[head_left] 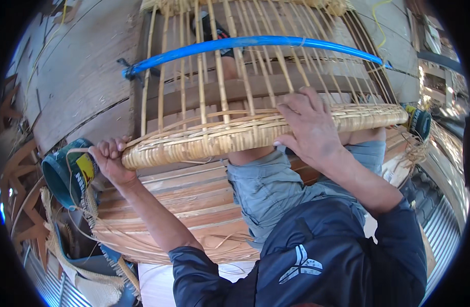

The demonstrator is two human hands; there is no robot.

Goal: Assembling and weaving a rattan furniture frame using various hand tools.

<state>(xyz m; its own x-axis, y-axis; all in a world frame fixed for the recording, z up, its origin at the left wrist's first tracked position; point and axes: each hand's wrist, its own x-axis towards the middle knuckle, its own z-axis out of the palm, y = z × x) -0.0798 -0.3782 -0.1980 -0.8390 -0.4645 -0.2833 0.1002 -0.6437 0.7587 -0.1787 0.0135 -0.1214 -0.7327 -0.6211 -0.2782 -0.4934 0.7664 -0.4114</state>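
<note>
Across my lap lies a thick woven rattan band (194, 148), with a row of upright cane stakes (222, 87) rising away from it. At its left end, my left hand (111, 157) is closed around a thin rattan strip (158, 134) that runs along the top of the weave. A loop of strip hangs out past that hand. My right hand (312, 128) grips the band right of its middle, fingers bent over the upper edge and thumb at the lower edge. A bright blue pipe (265, 41) crosses the stakes farther off.
Green tins or buckets sit by both ends of the band, one at left (66, 171), one at right (419, 122). Beneath my legs is a slatted wooden seat (184, 204). A sandalled foot (219, 38) shows between the stakes. Plank flooring (86, 66) lies around.
</note>
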